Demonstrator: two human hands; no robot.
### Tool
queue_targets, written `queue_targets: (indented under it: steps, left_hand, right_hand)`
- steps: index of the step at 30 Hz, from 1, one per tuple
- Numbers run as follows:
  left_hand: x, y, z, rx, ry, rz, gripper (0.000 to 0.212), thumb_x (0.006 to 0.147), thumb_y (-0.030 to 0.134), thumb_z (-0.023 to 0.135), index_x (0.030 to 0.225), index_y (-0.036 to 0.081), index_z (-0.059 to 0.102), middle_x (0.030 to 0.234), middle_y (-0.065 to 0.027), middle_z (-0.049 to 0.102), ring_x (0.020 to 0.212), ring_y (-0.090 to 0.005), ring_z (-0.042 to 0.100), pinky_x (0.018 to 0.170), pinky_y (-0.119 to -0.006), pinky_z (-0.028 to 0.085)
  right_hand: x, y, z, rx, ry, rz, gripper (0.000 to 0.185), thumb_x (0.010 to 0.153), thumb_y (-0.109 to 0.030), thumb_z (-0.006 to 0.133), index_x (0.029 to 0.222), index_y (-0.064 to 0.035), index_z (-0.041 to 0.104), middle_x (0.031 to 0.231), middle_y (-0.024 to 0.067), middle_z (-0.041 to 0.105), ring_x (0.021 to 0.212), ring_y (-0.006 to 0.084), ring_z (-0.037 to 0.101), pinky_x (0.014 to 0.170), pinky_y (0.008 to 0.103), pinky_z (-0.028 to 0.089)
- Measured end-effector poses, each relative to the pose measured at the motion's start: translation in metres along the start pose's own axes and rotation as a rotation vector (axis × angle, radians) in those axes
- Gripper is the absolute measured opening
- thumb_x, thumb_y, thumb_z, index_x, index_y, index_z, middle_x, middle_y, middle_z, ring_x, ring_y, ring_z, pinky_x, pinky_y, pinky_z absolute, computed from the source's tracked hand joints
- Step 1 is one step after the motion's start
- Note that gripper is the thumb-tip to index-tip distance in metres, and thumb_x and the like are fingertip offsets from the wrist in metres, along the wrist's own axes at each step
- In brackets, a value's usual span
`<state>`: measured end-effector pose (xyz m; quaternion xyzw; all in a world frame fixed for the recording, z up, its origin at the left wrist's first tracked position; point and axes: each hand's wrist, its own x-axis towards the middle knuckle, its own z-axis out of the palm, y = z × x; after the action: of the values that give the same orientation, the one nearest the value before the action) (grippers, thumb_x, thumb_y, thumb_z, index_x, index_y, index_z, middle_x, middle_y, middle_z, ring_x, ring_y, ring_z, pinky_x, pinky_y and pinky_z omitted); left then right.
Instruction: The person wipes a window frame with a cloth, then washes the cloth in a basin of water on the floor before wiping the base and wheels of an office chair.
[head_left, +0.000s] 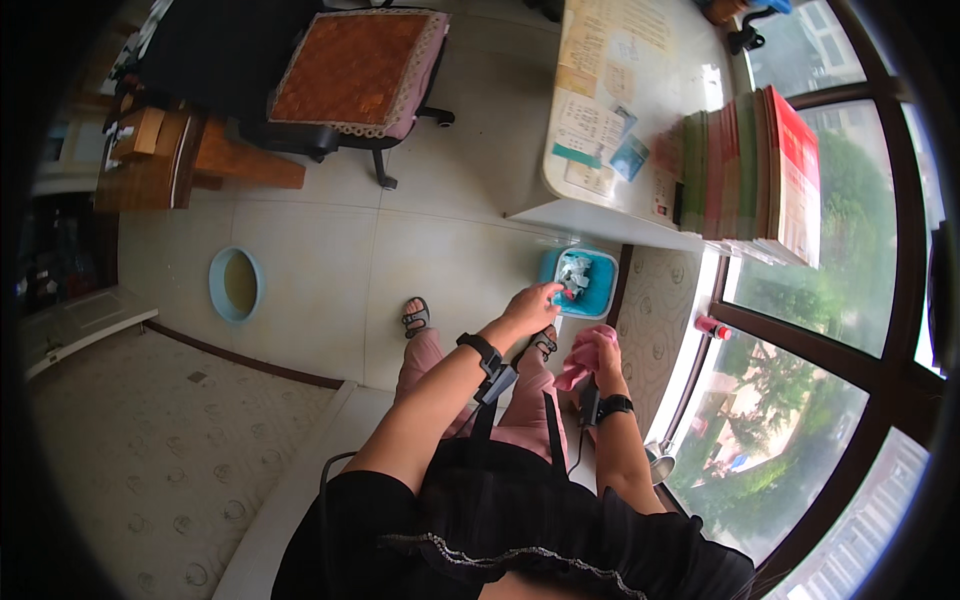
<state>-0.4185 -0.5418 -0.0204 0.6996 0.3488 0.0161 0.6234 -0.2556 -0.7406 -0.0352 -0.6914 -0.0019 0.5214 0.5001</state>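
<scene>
My left hand (534, 307) reaches out to the near left rim of a blue plastic waste bin (611, 281). Its fingers are bent over the rim, and whether they hold anything is too small to tell. Crumpled white waste (574, 271) lies in the bin, with a small red piece close to my fingertips. Further right, my right hand (609, 360) is closed around a bunched pink cloth (589, 349), which hangs above my right foot and beside the patterned wall.
A white desk (637, 82) bears papers and a stack of books (750, 172). An office chair (352, 71) stands on the tiled floor. At the left is a light blue basin (214, 289) with murky liquid. A pink bottle (711, 328) lies by the window at the right.
</scene>
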Motion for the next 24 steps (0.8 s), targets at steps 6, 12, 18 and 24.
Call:
queue_targets:
  steps: [6,12,18,24]
  left_hand:
    - [-0.119,-0.096,-0.200,-0.071,0.404,-0.369,0.080,0.087,0.044,0.067,0.144,0.000,0.032,0.139,-0.0276,0.046,0.128,-0.0393,0.047,0.107,-0.043,0.039]
    - [-0.241,-0.179,-0.311,-0.698,0.616,-0.313,0.028,0.095,0.022,0.057,0.111,0.000,0.065,0.095,-0.0057,0.068,0.088,-0.0120,0.061,0.078,-0.028,0.050]
    - [-0.306,-0.259,-0.355,-0.808,1.239,-0.306,0.032,0.098,0.024,0.056,0.114,-0.001,0.066,0.102,-0.0121,0.070,0.092,-0.0184,0.064,0.082,-0.031,0.049]
    - [-0.345,-0.319,-0.418,-1.135,1.352,-0.338,0.028,0.098,0.021,0.054,0.108,-0.001,0.065,0.098,-0.0049,0.066,0.088,-0.0143,0.060,0.081,-0.028,0.048]
  right_hand:
    - [0.003,-0.048,0.325,-0.031,-0.660,0.159,0.041,0.095,-0.019,0.054,0.131,-0.0004,0.049,0.113,0.0119,0.063,0.100,0.0235,0.063,0.087,0.0350,0.052]
    - [-0.041,-0.041,0.562,-0.211,-1.011,0.194,0.048,0.091,-0.014,0.058,0.135,-0.0007,0.046,0.125,0.0123,0.058,0.118,0.0241,0.054,0.103,0.0354,0.042]
    - [-0.017,0.017,0.656,-0.548,-0.799,0.108,0.069,0.079,-0.015,0.076,0.136,0.0013,0.042,0.120,0.0143,0.058,0.108,0.0243,0.059,0.094,0.0354,0.049]
    - [0.022,0.082,0.739,-0.913,-0.852,0.188,0.053,0.080,-0.022,0.080,0.125,-0.0043,0.058,0.107,0.0049,0.063,0.097,0.0171,0.060,0.085,0.0303,0.049]
